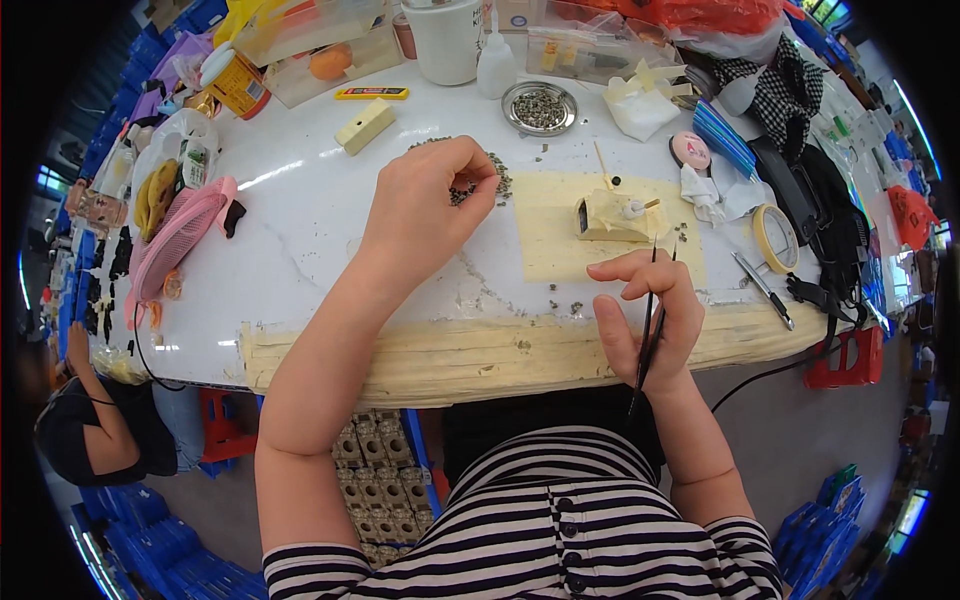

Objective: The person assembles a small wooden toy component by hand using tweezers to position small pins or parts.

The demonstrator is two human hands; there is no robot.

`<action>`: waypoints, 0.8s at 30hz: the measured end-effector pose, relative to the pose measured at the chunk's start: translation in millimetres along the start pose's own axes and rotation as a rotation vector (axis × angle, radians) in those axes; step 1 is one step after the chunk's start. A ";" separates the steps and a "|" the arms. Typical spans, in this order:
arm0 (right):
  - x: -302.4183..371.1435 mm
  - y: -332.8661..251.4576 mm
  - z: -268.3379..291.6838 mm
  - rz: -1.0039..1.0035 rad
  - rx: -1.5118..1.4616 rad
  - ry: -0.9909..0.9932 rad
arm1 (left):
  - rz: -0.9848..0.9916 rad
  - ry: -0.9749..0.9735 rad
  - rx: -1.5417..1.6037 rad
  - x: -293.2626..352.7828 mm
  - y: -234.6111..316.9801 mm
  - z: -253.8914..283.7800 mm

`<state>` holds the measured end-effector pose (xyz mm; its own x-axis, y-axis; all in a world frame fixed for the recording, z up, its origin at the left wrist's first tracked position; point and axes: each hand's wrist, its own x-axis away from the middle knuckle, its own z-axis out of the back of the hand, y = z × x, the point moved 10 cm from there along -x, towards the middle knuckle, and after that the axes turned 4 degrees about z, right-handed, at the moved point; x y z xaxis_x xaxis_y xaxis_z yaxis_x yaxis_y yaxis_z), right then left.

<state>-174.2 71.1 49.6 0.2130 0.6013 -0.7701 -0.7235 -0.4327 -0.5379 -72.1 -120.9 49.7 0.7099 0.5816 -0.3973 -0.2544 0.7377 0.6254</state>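
Note:
My left hand (430, 205) hovers low over a pile of tiny dark metal-looking pieces (503, 178), thumb and fingertips pinched together. Whatever sits between those fingertips is too small to make out. Black tweezers (645, 362) rest in my right hand (672, 312), tips pointing away from me, with its thumb and forefinger held apart from them. Just beyond the tweezer tips stands a small block wrapped in cream tape (606, 222), with a white, stick-like piece on top. It lies on a yellow paper sheet (545, 262). A few loose pieces are scattered near the sheet.
A round metal dish (570, 112) holds more small pieces, beside a white squeeze bottle (496, 68). A tape roll (775, 240) and a pen-like tool (762, 290) lie at right. A pink mesh pouch (180, 240) is at left. Cream tape covers the table's front edge (450, 362).

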 end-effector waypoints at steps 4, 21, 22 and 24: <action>-0.5 3.0 0.0 -0.017 0.016 -0.004 | -0.011 0.083 0.041 -1.3 4.6 4.6; 1.1 2.0 -3.2 -0.006 0.048 0.000 | 0.297 -0.210 0.652 2.2 -22.7 -27.4; 0.2 1.1 -4.3 -0.001 0.053 -0.001 | 0.337 -0.250 0.761 3.6 -24.4 -31.6; -1.1 -0.4 -4.1 0.010 0.062 0.004 | 0.470 -0.271 0.905 8.7 -27.7 -36.7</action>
<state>-171.4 67.8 49.3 0.2083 0.5946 -0.7766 -0.7649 -0.3957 -0.5082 -82.9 -123.7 4.2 0.8185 0.5640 0.1090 -0.0367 -0.1380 0.9898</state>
